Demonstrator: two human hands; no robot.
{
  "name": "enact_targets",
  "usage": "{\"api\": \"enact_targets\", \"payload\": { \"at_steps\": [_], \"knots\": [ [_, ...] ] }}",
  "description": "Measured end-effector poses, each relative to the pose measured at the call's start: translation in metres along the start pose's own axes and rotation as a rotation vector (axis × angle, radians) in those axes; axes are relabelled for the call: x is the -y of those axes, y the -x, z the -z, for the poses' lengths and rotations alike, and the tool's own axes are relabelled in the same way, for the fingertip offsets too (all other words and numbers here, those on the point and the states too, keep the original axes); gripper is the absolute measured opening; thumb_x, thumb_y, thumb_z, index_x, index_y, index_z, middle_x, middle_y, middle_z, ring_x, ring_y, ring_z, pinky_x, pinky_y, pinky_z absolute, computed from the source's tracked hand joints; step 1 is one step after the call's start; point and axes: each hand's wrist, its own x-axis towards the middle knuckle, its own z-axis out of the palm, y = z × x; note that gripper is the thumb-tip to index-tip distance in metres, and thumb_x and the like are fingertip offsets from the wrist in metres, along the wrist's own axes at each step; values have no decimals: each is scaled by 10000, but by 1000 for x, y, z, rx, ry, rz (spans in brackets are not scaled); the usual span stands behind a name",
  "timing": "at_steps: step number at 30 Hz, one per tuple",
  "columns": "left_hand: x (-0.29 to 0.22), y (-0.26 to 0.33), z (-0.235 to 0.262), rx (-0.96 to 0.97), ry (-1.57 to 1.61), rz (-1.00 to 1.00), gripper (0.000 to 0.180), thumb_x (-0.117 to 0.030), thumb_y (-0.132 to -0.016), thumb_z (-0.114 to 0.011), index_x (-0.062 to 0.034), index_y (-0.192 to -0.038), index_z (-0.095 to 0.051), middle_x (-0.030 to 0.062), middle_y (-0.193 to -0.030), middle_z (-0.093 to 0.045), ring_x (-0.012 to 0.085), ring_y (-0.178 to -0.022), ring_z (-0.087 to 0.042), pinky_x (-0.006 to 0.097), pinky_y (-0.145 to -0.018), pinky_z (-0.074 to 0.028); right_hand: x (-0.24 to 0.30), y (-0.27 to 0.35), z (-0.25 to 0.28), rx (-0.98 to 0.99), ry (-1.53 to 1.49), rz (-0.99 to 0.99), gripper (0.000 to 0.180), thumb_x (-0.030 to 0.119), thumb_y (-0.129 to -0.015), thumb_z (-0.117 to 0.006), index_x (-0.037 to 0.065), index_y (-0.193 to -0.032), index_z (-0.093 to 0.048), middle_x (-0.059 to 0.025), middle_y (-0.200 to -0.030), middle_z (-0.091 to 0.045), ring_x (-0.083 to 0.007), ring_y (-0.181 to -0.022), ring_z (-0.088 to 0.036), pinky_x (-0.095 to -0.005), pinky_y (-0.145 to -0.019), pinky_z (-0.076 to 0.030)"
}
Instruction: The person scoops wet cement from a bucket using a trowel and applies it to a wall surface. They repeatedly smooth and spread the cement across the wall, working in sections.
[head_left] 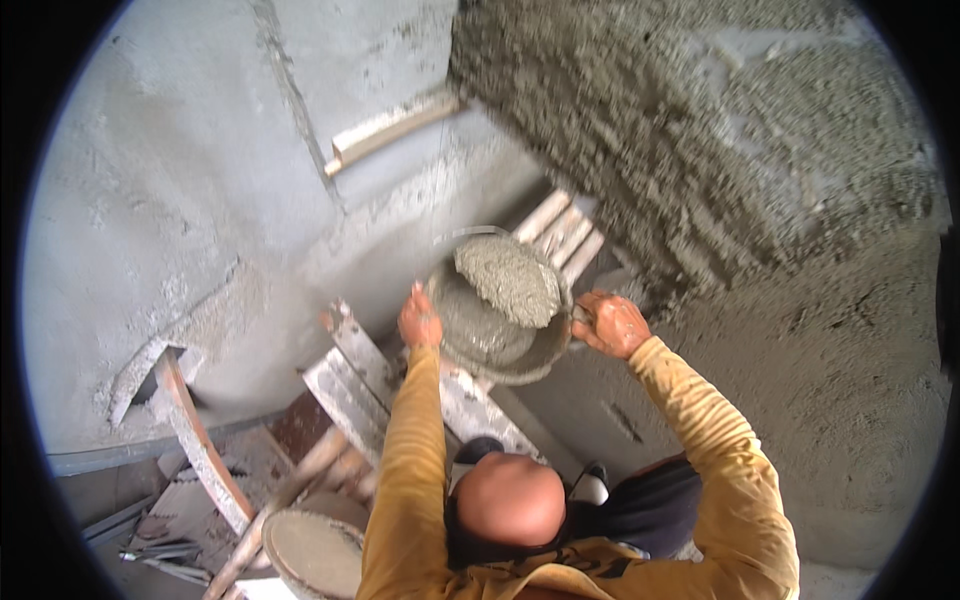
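Note:
Neither of my hands shows in the head view. Below me stands another person in yellow long sleeves (700,440), seen from above. That person lifts a round metal pan (500,355) toward me, filled with wet grey mortar (508,280). One of their hands (420,322) grips the pan's rim on the picture's left, the other hand (612,322) grips it on the right.
A rough, freshly plastered wall (760,150) fills the upper right. Smooth grey wall (150,200) is at left, with a wooden batten (390,128) on it. Mortar-stained wooden planks (350,385) lie under the pan. A second pan (315,550) and scrap wood sit at the bottom left.

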Motion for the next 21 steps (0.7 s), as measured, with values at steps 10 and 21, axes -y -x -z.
{"api": "enact_targets", "payload": {
  "at_steps": [10,21],
  "knots": [
    [-12,5,26,-61,-2,37,575,-418,-962,-317,50,-1013,-648,261,-1000,-632,441,-969,-577,462,-847,-442,125,-66,219,-146,-419,295,313,277,-856,-591,2,-993,-651,-56,-623,-602,-130,-447,-529,-285,-434,-455],
    [-7,-5,15,-23,-20,102,570,-414,-970,-322,51,-954,-651,270,-934,-632,449,-913,-573,484,-792,-434,37,25,245,-607,-558,-505,457,330,-806,-649,17,-1133,-586,-120,-989,-582,-130,-786,-548,-244,-612,-444]
  ]
}}
